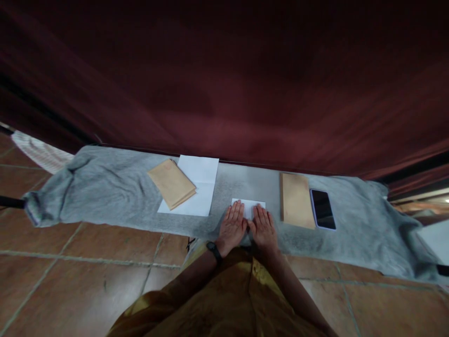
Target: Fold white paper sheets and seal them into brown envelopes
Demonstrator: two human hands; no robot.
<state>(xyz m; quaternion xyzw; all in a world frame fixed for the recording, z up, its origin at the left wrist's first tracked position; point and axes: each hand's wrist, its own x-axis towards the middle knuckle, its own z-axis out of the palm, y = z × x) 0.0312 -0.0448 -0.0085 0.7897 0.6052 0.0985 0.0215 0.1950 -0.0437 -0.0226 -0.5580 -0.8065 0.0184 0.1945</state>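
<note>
A small folded-looking piece of white paper [248, 210] lies on the grey cloth in front of me. My left hand [231, 228] rests flat on its left part, fingers stretched out and pointing away from me. On the right part my right hand [263, 229] lies flat as well, its fingers slightly spread. The two thumbs meet or nearly meet at the paper's near side. Both palms hide the lower part of the paper. A dark watch [214, 252] is on my left wrist.
Left of my hands, brown envelopes [171, 183] lie over a larger white sheet [205, 180]. To the right are a brown envelope stack [298, 200] and a phone [323, 209]. Grey cloth [115, 187] covers the narrow surface. A dark red curtain [224, 93] hangs behind it.
</note>
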